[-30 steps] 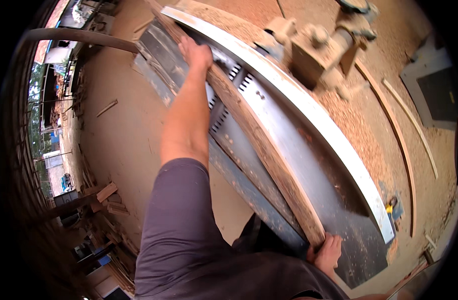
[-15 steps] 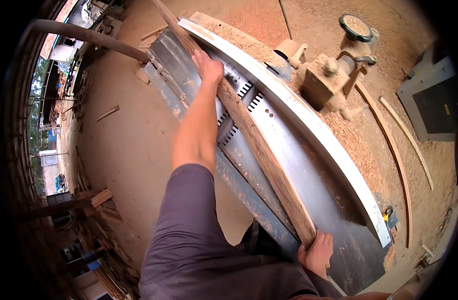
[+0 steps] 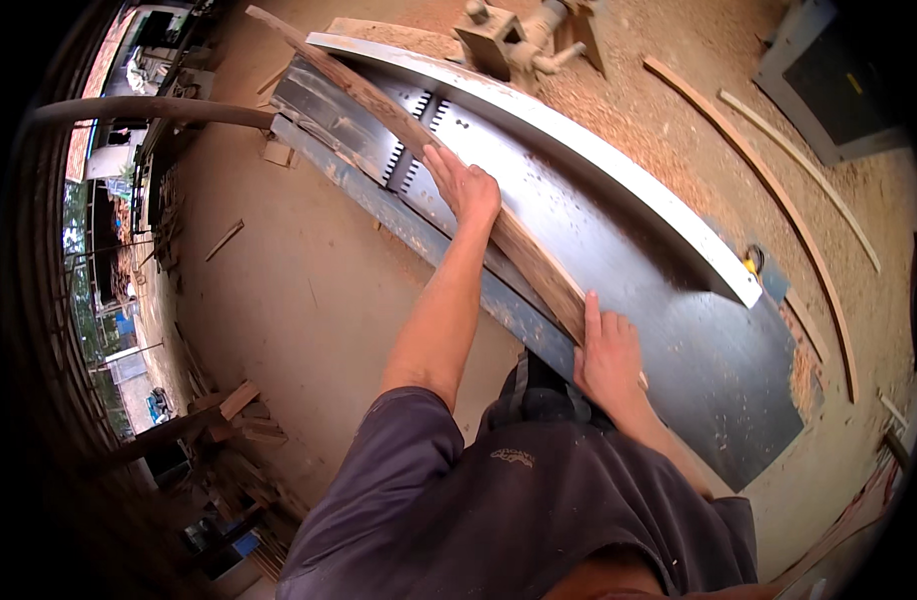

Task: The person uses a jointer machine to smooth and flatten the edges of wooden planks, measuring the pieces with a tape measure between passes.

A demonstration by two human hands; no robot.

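A long, narrow wooden board (image 3: 541, 262) with dark, rough grain lies slantwise along the metal bed of a jointer (image 3: 679, 365). My left hand (image 3: 466, 187) rests over the middle of the board, its fingers laid along and around it, just on my side of the slotted gap (image 3: 416, 140) in the bed. At the board's near end, my right hand (image 3: 611, 355) holds the end, its index finger stretched forward along the edge. The far end of the board reaches beyond the bed. Beside the board, the long pale fence (image 3: 539, 125) runs along the right.
Wood shavings (image 3: 639, 150) cover the floor beyond the fence, near a dusty machine part (image 3: 494, 45). Long wooden strips (image 3: 769, 180) lie at the right, by a grey cabinet (image 3: 829, 90). Wood offcuts (image 3: 244, 410) are piled at the lower left. A brown pole (image 3: 159, 110) crosses the upper left.
The board has slid forward along the bed, its near end closer to the slotted gap. My right hand has advanced with it; my left hand has come back to the near side of the gap. The view has shifted.
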